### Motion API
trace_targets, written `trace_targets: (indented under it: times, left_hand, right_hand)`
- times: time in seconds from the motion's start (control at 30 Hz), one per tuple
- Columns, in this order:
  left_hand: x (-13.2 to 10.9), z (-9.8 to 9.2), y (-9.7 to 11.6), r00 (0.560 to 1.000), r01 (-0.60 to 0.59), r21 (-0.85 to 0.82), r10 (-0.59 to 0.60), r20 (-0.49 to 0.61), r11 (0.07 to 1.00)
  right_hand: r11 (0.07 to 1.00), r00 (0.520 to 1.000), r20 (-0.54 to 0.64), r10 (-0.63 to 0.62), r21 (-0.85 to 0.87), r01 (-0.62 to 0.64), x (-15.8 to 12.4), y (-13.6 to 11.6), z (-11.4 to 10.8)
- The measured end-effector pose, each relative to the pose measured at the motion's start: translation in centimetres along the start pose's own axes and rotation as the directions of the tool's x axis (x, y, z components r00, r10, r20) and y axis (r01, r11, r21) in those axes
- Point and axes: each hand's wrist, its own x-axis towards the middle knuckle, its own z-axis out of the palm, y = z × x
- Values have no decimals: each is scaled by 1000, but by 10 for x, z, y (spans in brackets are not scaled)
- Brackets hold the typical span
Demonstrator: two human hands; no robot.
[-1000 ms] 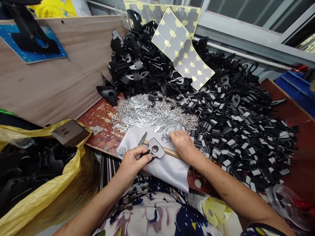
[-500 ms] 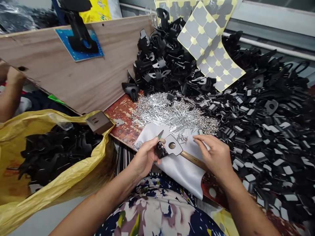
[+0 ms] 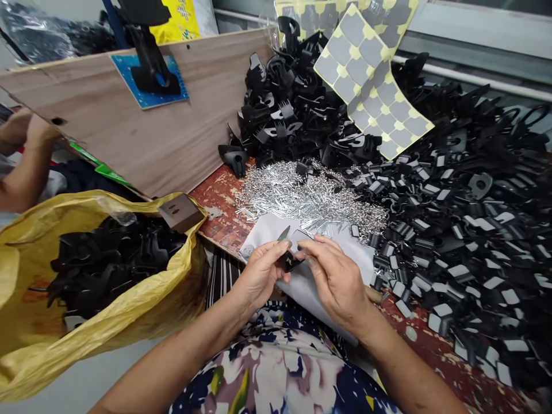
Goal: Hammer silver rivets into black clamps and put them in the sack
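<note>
My left hand (image 3: 261,273) pinches a black plastic clip piece (image 3: 291,261) between thumb and fingers. A flat plate on the piece is mostly covered by my other hand. A dark, greenish pointed tip (image 3: 283,233) sticks up beside my left thumb. My right hand (image 3: 338,279) is closed at the piece, thumb and forefinger together against its right side; whatever they hold is hidden. Under both hands lies a grey sheet (image 3: 265,231). A wooden handle (image 3: 373,295) shows below my right wrist. Just beyond the sheet is a heap of silvery metal pins (image 3: 280,195).
Many black clip parts (image 3: 457,247) cover the right of the worn red table (image 3: 215,190). A sticker sheet (image 3: 375,86) lies on the back pile. At left stand a wooden board (image 3: 99,121) and a yellow bag (image 3: 142,305) of black clips. Another person's arm (image 3: 32,155) shows behind the board.
My right hand has moved left from above the sheet to the clip piece, now covering its plate with the round hole. My left hand keeps its hold. The view has shifted slightly.
</note>
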Motion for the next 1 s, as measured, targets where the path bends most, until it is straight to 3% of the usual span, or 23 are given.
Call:
trace_targets:
  times: [0.27,0.47,0.73,0.87,1.0]
  left_hand:
    - [-2,4,-1,1000,0,18,-1,8,1000]
    - [-2,5,-5,1000,-8,11,8,-14,1000]
    - [-5,16,-13,982,-102,63,110,-153,993]
    - [-5,17,-14,991,-58,14,59,-120,998]
    - [-1,14,-12,989,-69,10,70,-129,998]
  right_hand:
    - [996,986,148,72,-61,-63,8,2,11]
    - [993,985,161,68,-107,-51,5,7,17]
    - [893,968,198,-153,-391,221,7,11,28]
    - [879,967,145,-210,-405,252,8,11,17]
    - [770,960,125,-249,-575,275,8,2,5]
